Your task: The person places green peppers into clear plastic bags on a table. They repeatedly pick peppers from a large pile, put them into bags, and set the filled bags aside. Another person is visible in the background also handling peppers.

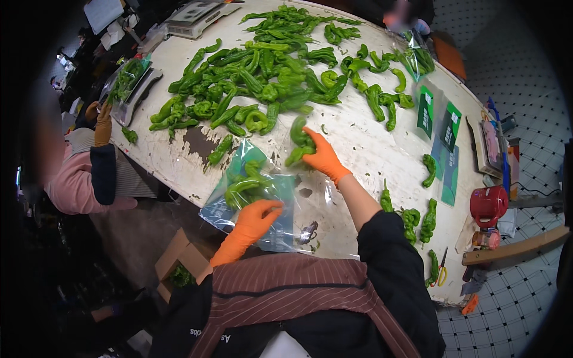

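Observation:
My right hand (325, 156), in an orange glove, grips curled green peppers (296, 143) just above the table, between the big pile and the bag. My left hand (256, 219), gloved in orange too, has its fingers closed at the near side of a clear plastic bag (279, 224). Inside that bag, which lies at the table's front edge, are several green peppers (245, 186). A large heap of long, wrinkled green peppers (233, 77) spreads over the far middle of the worn white table (352, 143). One loose pepper (221, 149) rests beside the bag's far end.
Flat green-printed bags (447, 128) lie at the right, near a red mug-like container (488, 206). Yellow-handled scissors (441, 271) sit by the right edge. Scales (197, 19) stand at the far left. Another person (89, 173) handles a filled bag at left; a second filled bag (416, 56) is at far right.

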`<state>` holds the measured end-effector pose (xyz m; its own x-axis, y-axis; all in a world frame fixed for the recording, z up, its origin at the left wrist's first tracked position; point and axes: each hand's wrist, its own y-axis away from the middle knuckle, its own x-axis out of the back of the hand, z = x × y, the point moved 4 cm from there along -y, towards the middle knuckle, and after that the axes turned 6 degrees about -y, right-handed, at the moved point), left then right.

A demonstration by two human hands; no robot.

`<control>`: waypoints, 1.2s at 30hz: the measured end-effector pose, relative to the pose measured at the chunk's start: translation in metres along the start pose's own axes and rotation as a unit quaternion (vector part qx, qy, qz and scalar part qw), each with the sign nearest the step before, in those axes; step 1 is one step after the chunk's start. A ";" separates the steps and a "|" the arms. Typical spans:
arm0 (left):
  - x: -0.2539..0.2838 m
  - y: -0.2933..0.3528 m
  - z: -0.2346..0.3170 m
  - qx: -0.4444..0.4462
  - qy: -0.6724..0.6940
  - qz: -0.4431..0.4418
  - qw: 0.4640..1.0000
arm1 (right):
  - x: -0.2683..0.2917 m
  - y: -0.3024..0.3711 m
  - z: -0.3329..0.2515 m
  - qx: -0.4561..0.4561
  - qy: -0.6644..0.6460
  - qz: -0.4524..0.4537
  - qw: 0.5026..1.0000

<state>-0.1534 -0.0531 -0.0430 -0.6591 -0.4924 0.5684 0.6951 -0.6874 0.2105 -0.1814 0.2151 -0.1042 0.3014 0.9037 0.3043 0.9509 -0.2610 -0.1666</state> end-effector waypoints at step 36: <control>0.009 0.023 0.065 -0.180 -0.222 0.253 0.924 | -0.145 0.081 -0.046 0.078 -0.097 -0.084 0.989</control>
<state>-0.1250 -0.0383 0.0189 -0.0365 -0.5870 0.8088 0.6892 -0.6008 -0.4050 -0.1446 0.0476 -0.1189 0.1065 0.9817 0.1577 0.9592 -0.0596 -0.2765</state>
